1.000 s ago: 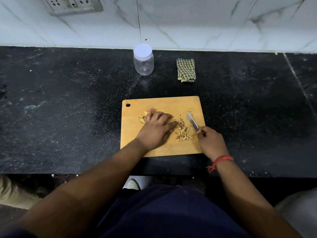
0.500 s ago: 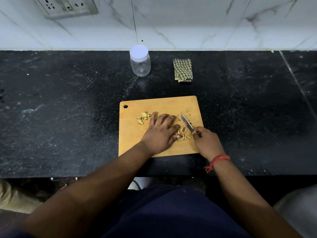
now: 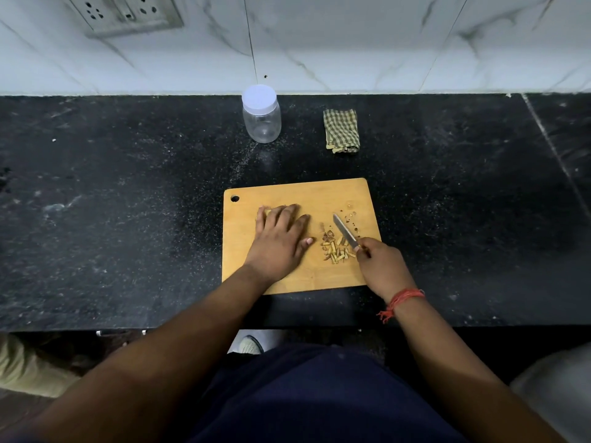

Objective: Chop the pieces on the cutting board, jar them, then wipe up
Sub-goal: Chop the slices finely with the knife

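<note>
- left hand lies flat, fingers spread, on the rectangular wooden cutting board
- right hand grips a small steel knife
- tan chopped pieces sit between both hands

Red thread band on right wrist, navy trousers.

A switch-and-socket plate sits on the white marble wall above the black counter.

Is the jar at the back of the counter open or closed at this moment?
Closed. The jar stands upright with its white lid on top, and the clear body looks empty.
</note>
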`<state>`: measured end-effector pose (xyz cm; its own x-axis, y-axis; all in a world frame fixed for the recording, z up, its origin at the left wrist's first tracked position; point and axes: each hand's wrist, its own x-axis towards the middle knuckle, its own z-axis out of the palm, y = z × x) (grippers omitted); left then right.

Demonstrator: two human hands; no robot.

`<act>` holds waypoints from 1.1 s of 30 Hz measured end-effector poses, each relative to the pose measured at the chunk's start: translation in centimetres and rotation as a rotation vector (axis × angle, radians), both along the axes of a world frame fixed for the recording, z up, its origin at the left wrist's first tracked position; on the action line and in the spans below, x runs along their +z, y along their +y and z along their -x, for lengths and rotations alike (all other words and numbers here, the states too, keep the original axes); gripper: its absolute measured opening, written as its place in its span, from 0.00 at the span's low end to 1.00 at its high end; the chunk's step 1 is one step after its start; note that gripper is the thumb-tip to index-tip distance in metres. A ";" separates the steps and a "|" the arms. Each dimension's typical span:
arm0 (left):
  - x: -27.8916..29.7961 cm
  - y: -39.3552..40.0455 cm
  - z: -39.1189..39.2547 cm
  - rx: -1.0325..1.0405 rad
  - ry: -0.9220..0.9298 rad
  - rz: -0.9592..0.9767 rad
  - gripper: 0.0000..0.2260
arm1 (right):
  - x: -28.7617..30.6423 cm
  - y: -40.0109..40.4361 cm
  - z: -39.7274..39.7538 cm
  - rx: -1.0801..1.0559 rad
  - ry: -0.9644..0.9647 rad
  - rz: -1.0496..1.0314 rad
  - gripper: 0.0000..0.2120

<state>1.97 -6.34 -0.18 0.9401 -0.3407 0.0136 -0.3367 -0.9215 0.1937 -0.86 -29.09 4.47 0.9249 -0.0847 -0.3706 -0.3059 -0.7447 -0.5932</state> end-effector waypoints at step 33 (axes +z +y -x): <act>0.8 -4.2 -0.6 -0.285 -0.024 -0.052 0.24 | 0.8 -3.0 -0.1 -0.132 -0.043 0.003 0.11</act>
<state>2.60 -10.54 0.58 0.8057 -0.5923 0.0097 -0.5878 -0.7973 0.1373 -0.73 -32.08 5.27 0.9207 -0.2083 -0.3300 -0.3758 -0.7015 -0.6056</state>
